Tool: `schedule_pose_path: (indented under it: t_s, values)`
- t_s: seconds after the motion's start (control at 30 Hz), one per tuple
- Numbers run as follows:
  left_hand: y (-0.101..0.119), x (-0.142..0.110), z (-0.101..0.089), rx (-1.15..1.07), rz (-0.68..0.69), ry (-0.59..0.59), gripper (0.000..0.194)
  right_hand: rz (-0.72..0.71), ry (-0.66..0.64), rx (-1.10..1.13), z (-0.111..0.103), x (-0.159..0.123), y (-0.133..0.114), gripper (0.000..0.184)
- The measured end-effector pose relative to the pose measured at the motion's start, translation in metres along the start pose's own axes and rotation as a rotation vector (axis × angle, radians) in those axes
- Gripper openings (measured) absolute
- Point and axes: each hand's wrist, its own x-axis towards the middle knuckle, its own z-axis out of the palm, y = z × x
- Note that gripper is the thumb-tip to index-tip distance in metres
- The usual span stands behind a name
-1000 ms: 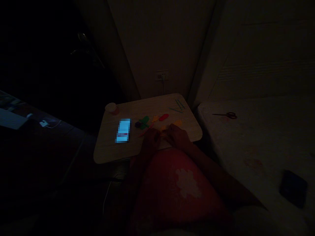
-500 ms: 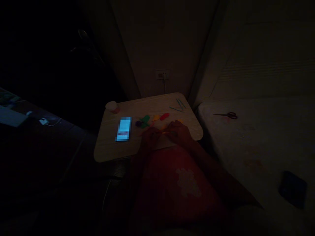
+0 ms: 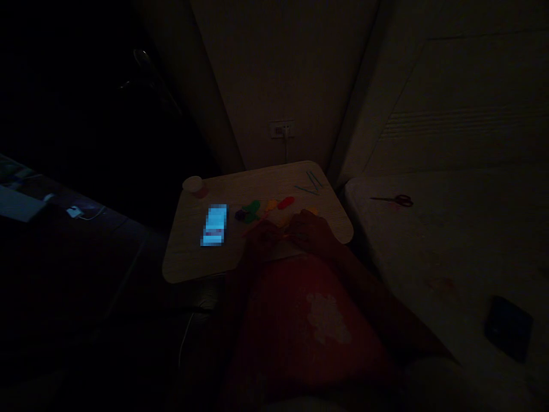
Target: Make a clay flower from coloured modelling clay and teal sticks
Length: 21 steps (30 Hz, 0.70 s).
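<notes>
In the dim light my left hand (image 3: 262, 237) and my right hand (image 3: 309, 230) are close together over the near edge of the small table (image 3: 184, 252). Their fingers are closed on a small, thin orange piece (image 3: 286, 235) that spans the gap between them. Its exact kind is too dark to make out. Just beyond my hands lie a green piece (image 3: 252, 212), a dark purple piece (image 3: 241, 215), a yellow piece (image 3: 271, 205) and a red piece (image 3: 286, 202). Another yellow-orange piece (image 3: 313, 210) shows behind my right hand.
A lit phone (image 3: 215, 225) lies left of my hands, with a pale cup (image 3: 194, 185) behind it. Several thin sticks (image 3: 313, 182) are at the far right corner. Scissors (image 3: 398, 199) and a dark blue object (image 3: 509, 328) rest on the pale surface at right.
My hands have shifted slightly and sit a little closer together, and less of the orange piece shows between them. The other things stay in place; the view moved slightly.
</notes>
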Motion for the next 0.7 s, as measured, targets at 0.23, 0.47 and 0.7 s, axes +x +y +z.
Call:
schedule_pose_path:
  t_s: [0.23, 0.47, 0.7]
  values:
    - [0.0053, -0.0004, -0.0004, -0.022, -0.006, -0.019, 0.022, -0.026, -0.021, 0.007, -0.0014, 0.0033, -0.0056, 0.016]
    - [0.0028, -0.0016, 0.0008, -0.045, -0.031, -0.013, 0.018, -0.044, -0.01, 0.024, 0.0031, 0.0037, -0.005, 0.015]
    - [0.0024, 0.0006, 0.0007, -0.084, -0.049, -0.049, 0.021, -0.046, -0.007, 0.059, 0.0046, 0.0008, -0.006, 0.02]
